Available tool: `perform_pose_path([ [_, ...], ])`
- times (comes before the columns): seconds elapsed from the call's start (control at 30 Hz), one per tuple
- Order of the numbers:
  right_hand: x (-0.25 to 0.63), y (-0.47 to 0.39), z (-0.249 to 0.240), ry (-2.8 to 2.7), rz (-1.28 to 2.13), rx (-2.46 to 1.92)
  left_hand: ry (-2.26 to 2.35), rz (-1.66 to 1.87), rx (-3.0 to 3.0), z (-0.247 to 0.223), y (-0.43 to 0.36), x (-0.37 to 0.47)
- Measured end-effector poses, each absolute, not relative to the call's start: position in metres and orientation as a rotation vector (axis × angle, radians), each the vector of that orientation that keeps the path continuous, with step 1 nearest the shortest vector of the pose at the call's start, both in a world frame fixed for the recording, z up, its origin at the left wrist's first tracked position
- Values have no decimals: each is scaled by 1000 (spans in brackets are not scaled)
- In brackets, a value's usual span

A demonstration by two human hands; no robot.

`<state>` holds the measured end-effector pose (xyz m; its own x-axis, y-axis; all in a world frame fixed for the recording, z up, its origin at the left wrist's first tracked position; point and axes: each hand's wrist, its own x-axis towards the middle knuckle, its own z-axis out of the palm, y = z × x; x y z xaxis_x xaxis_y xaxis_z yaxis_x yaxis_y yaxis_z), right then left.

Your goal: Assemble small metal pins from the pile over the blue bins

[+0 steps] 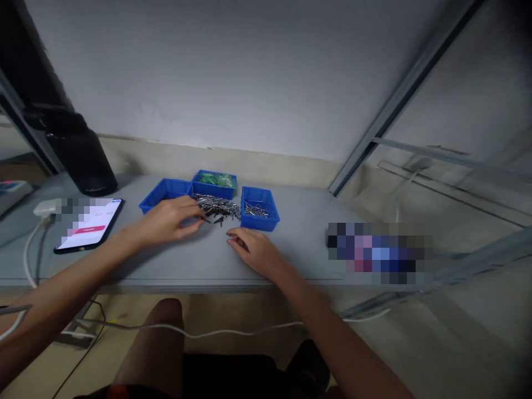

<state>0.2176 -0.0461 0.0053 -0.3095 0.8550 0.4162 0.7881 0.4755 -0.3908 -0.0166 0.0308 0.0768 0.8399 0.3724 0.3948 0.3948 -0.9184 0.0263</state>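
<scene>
My left hand (177,219) reaches in from the left, thumb and fingers nearly together at the edge of a pile of small parts. Its fingertips meet a small dark piece, too small to name for sure. A heap of thin silver pins or screws (216,203) lies loose on the table, with small black screw-like pieces (219,218) along its near side. My right hand (255,249) rests just right of and nearer than the pile. Its fingers are curled toward the thumb; what they hold, if anything, is hidden.
Blue bins surround the pile: the left bin (164,191) has dark contents, the back bin (214,188) green packets, the right bin (261,224) silver pieces. A lit phone (93,224), black bottle (81,152) and white plug (45,208) stand left. A blurred-out object (374,252) lies right.
</scene>
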Motion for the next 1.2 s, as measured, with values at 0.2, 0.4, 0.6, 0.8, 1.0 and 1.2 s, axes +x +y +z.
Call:
perform_pose_path([
  [0.2, 217, -45, 3, -2172, 137, -1346, -1361, -598, -2571, 88, 61, -63],
  [0.4, 217, -44, 3, -2179, 120, -1333, -1308, -819, -2550, 85, 69, -57],
  [0.6, 217, -44, 3, -2201, 100, -1328, -883, -317, -2915, 65, 44, 3],
  [0.8, 217, -43, 2, -2209, 74, -1317, -1025, -334, -2904, 38, 47, 41],
  [1.0, 218, -44, 2, -2208, 73, -1318, -1174, -381, -2824, 29, 53, 39],
  [1.2, 217, -45, 4, -2191, 104, -1346, -1184, -388, -2766, 28, 51, 29],
])
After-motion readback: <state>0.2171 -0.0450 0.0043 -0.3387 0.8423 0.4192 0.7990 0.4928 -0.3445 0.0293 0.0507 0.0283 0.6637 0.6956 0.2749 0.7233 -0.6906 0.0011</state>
